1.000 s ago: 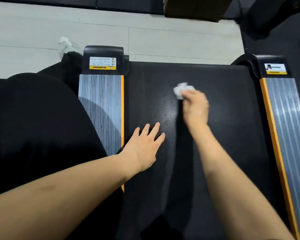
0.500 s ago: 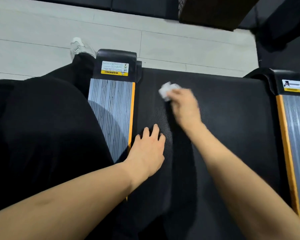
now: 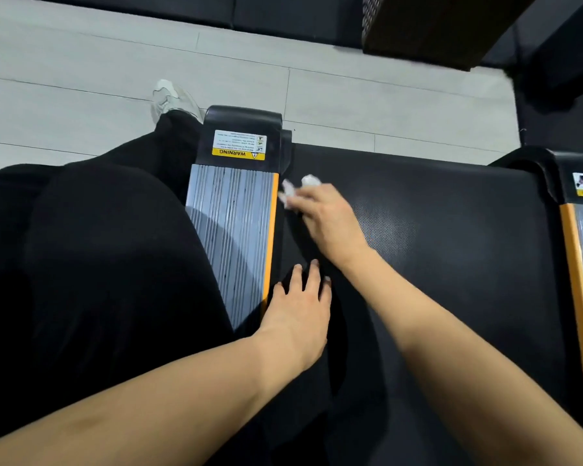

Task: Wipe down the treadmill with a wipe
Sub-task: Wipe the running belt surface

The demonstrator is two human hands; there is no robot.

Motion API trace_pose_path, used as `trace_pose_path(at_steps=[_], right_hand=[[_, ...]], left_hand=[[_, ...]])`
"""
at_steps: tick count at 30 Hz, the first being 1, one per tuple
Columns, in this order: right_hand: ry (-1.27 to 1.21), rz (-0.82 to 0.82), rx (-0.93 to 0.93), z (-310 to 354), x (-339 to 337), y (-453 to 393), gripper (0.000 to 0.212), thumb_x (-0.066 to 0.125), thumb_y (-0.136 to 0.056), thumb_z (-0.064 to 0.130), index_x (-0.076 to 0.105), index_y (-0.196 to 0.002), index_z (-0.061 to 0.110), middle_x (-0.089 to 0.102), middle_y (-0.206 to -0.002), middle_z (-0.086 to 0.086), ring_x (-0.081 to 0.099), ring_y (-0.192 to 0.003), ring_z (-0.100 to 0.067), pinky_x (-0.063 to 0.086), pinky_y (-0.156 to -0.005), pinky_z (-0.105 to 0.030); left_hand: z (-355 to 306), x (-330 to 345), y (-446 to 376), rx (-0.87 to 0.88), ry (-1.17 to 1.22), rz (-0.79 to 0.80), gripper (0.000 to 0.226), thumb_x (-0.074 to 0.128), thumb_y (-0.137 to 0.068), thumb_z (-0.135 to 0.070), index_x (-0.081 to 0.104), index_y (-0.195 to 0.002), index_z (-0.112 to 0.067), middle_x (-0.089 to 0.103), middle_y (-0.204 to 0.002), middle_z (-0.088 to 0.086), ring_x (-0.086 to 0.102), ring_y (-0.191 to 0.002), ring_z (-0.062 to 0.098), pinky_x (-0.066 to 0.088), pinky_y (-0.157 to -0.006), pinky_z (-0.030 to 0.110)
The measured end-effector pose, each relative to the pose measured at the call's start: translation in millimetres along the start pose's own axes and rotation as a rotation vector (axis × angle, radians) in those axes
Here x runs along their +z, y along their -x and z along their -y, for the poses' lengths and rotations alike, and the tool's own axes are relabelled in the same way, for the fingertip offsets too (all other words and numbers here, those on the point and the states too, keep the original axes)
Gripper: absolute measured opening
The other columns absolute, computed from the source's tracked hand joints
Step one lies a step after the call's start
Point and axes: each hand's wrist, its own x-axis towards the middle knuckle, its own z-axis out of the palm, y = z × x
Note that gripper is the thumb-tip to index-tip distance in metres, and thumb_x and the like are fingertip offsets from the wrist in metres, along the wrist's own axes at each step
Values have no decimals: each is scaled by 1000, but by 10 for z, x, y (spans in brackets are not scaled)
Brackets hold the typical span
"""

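Both hands are on the treadmill belt (image 3: 435, 264): my right hand (image 3: 330, 220) clutches a crumpled white wipe (image 3: 292, 191) against its far left edge, just beside the orange-trimmed left side rail (image 3: 233, 237); my left hand (image 3: 298, 314) lies flat, fingers spread, bracing. I judge wiping underway, with the belt's right part and both rails perhaps undone.

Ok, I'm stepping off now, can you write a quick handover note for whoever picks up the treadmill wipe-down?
Right hand grips the crumpled white wipe on the belt, at its left edge beside the grey side rail.
Left hand rests flat and open on the belt, nearer the body.
Done: cannot tell how much of the belt is wiped.
Left: probably the rest of the belt and both rails.
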Motion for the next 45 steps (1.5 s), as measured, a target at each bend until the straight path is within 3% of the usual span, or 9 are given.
trace_pose_path(at_steps=[4,11,20,23,28,33,36,41,45], right_hand=[[101,96,-200,-242,-154,-36,33,67,-87,1,73,-116,15,70,-116,-4,63,-97,-30,52,-85,-34],[149,-123,508,-543,-184,-597,26,57,-91,4,78,-106,9,70,-114,-11,60,-108,-37,52,-87,-46],[4,146,-84,-106,-91,-121,32,70,-84,0,77,-110,17,71,-113,-2,64,-97,-29,53,-83,-35],[150,1,0,-476,-281,-144,28,57,-92,16,77,-110,22,71,-109,-2,62,-90,-31,52,-80,-35],[179,-330,574,-794,-508,2,30,54,-86,4,78,-103,9,73,-105,-12,64,-93,-38,51,-83,-39],[-37,1,292,43,-159,224,36,45,-96,14,74,-115,8,69,-115,-11,59,-110,-25,44,-99,-26],[-24,-87,180,-230,-275,488,33,51,-96,9,75,-118,14,71,-116,-5,58,-103,-17,49,-94,-25],[289,-397,661,-1208,-1047,1153,41,59,-84,-6,76,-113,18,73,-104,-10,58,-91,-20,44,-82,-24],[239,-492,956,-1308,-1001,1217,33,52,-83,-3,75,-99,12,69,-94,-6,57,-85,-22,45,-80,-33]], left_hand=[[-28,-15,-9,-9,-16,24,85,45,-105,-35,-11,-161,-5,-23,-165,25,-7,-155,46,23,-122,57],[-5,-27,-3,9,-45,16,84,44,-106,-37,-10,-161,-4,-23,-165,25,-6,-155,46,25,-122,56],[-3,-123,20,16,-22,-8,82,53,-102,-31,2,-161,-4,-11,-167,24,4,-154,46,31,-118,54],[26,-116,25,3,-15,-64,73,50,-102,-32,11,-160,-8,-4,-168,21,8,-154,44,30,-117,55],[38,-85,-66,2,5,-147,75,48,-103,-35,7,-161,-12,-16,-169,18,-4,-156,42,18,-124,57],[-4,22,-213,-14,-20,-197,84,46,-102,-44,-3,-163,-12,-16,-169,16,-9,-156,41,9,-125,59],[-6,77,-222,-19,-85,-199,92,45,-102,-46,-17,-161,-11,-26,-166,19,-14,-155,42,6,-125,60],[-16,83,-219,-19,-102,-205,93,43,-103,-43,-24,-158,-12,-31,-164,19,-15,-155,42,7,-125,58],[-96,76,-217,-33,-150,-192,94,43,-101,-46,-21,-158,-7,-26,-164,25,-10,-154,47,12,-123,63]])
